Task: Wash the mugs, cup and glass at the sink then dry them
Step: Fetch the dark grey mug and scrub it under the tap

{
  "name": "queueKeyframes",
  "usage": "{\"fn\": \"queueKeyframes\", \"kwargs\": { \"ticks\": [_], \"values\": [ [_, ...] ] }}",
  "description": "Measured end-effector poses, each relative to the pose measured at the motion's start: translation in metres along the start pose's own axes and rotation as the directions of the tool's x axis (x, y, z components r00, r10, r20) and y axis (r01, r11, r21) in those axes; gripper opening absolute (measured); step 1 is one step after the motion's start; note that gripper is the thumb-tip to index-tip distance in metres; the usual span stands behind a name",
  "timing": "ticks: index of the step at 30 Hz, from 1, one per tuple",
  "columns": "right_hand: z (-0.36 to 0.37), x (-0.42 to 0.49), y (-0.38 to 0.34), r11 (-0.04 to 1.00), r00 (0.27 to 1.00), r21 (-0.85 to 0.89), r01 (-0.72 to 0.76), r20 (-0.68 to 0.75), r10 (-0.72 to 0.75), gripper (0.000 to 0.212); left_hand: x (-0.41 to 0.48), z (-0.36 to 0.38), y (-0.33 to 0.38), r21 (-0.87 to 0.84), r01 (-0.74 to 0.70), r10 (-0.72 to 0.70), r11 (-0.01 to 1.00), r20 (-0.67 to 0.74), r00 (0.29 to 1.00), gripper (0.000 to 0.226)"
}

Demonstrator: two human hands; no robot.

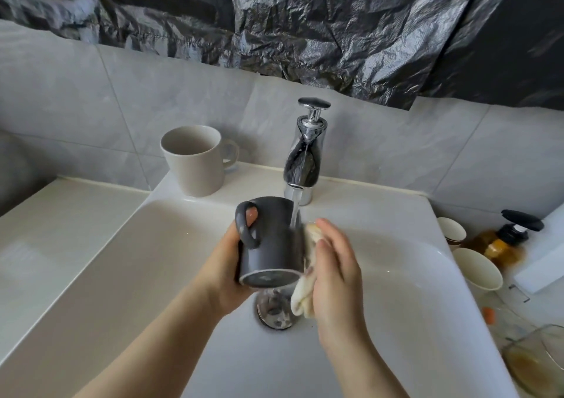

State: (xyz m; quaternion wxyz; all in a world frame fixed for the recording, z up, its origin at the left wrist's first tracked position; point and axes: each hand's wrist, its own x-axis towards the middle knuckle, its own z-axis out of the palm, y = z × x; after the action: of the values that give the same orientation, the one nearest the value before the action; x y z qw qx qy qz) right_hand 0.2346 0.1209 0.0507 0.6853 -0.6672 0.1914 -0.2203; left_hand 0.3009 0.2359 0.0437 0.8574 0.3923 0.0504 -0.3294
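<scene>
Tilting dark grey ceramic mug (270,245) under the stream (295,211) to rinse: left hand (222,263) grips it, flat right hand (335,266) presses cream cloth (302,300) on.

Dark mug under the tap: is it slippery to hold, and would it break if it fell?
Probably slippery: water runs over the dark mug, so the left hand poking a fingertip through the handle likely helps. It looks ceramic, so a drop into the hard sink could chip it.
</scene>
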Motion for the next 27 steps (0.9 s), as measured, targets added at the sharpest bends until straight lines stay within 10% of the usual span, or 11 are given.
{"fn": "queueKeyframes", "kwargs": {
  "ticks": [6,14,22,27],
  "values": [
    [-0.015,0.016,0.001,0.977,0.97,0.181,-0.113,-0.191,0.147,0.014,-0.003,0.007,-0.001,0.292,0.218,-0.268,0.931,0.142,0.953,0.074],
    [-0.023,0.007,-0.021,0.957,0.804,-0.234,-0.171,0.528,0.273,0.036,0.001,-0.021,0.012,0.334,0.322,-0.379,0.886,0.121,0.917,0.076],
    [-0.011,0.004,-0.016,0.984,0.973,-0.154,-0.093,0.195,0.123,0.008,-0.002,0.001,0.004,0.256,0.16,-0.162,0.953,-0.013,0.987,0.051],
    [-0.012,0.004,-0.004,0.955,0.922,-0.279,-0.098,0.337,0.193,0.049,-0.004,-0.006,0.007,0.234,0.206,-0.177,0.95,-0.139,0.974,0.051]
  ]
}}
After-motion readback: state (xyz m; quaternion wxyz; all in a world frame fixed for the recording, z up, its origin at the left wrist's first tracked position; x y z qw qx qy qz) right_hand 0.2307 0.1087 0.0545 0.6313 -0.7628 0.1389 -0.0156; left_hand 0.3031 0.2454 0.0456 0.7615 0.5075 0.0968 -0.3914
